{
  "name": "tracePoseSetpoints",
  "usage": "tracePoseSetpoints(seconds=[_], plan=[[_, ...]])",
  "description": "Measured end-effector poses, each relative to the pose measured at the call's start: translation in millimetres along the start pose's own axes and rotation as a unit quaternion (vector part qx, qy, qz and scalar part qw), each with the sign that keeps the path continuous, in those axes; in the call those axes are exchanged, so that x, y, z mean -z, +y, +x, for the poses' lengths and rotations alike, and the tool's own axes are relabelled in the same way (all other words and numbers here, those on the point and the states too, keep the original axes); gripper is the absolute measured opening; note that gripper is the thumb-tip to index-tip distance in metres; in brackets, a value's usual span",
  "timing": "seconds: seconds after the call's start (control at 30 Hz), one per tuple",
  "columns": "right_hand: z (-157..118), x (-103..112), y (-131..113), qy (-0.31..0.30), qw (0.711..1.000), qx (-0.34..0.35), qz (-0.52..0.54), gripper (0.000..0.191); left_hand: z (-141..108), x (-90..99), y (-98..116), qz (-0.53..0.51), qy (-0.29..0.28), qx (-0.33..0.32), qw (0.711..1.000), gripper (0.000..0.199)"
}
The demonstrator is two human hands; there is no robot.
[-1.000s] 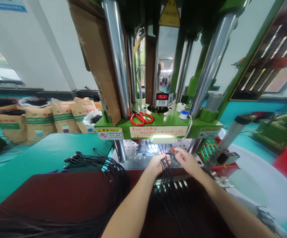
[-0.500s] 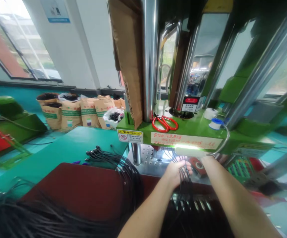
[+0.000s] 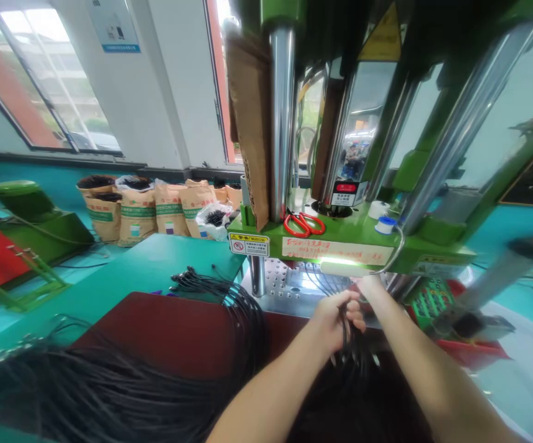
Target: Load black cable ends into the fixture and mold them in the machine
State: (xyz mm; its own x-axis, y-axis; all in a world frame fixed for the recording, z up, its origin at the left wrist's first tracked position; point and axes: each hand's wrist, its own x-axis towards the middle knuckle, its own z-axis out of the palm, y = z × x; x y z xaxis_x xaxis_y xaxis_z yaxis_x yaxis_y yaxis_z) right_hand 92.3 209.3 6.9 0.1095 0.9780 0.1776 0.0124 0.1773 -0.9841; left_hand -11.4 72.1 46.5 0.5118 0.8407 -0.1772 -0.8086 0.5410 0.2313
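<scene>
My left hand [image 3: 339, 319] is wrapped round a bundle of thin black cables [image 3: 351, 351] in front of the green press [image 3: 266, 229]. The cables run up from it toward the metal plate [image 3: 284, 295] under the press head, and their lower ends hang below the fist. My right hand [image 3: 363, 284] reaches in under the press's lit lamp [image 3: 347, 269]; its fingers are mostly hidden by the lamp and my left hand. Red-handled scissors [image 3: 304, 225] lie on the green ledge above.
A large pile of black cables [image 3: 109, 387] lies at the left, beside a dark red board [image 3: 155, 332]. Another cable bundle [image 3: 243, 307] drapes over the board. A spool [image 3: 385, 226] stands on the ledge. Paper sacks [image 3: 138, 215] line the wall, and a red tray [image 3: 471, 351] is at right.
My left hand has closed round the cables and come lower, toward me. My right hand has shifted slightly left and up in view. The camera view has also moved.
</scene>
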Motion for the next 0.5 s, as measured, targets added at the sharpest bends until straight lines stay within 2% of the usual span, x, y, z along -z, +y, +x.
tracePoseSetpoints(seconds=[0.1, 0.2, 0.33, 0.4, 0.47, 0.5], plan=[[0.4, -5.2, 1.5, 0.044, 0.997, -0.058, 0.035, 0.025, -18.8, -10.0, -10.5, -0.044, 0.026, 0.018, 0.999, 0.02], [-9.7, -5.4, 2.2, 0.075, 0.992, -0.081, 0.067, 0.026, -45.1, -10.5, -28.5, -0.07, 0.044, 0.007, 0.997, 0.027], [-28.3, -5.0, -1.9, 0.07, 0.989, -0.084, 0.095, 0.02, -91.7, -2.0, -67.7, -0.04, 0.006, 0.002, 0.999, 0.022], [-36.6, -4.0, -5.2, 0.056, 0.99, -0.084, 0.096, 0.018, -116.1, 1.4, -80.6, -0.005, -0.014, -0.017, 1.0, 0.018], [-44.5, -0.1, -7.8, 0.046, 0.991, -0.084, 0.088, 0.019, -140.3, 1.1, -76.1, 0.013, -0.025, -0.065, 0.997, 0.017], [-48.5, 3.6, -8.6, 0.041, 0.992, -0.085, 0.08, 0.019, -152.3, -0.6, -65.3, 0.012, -0.026, -0.101, 0.995, 0.018]])
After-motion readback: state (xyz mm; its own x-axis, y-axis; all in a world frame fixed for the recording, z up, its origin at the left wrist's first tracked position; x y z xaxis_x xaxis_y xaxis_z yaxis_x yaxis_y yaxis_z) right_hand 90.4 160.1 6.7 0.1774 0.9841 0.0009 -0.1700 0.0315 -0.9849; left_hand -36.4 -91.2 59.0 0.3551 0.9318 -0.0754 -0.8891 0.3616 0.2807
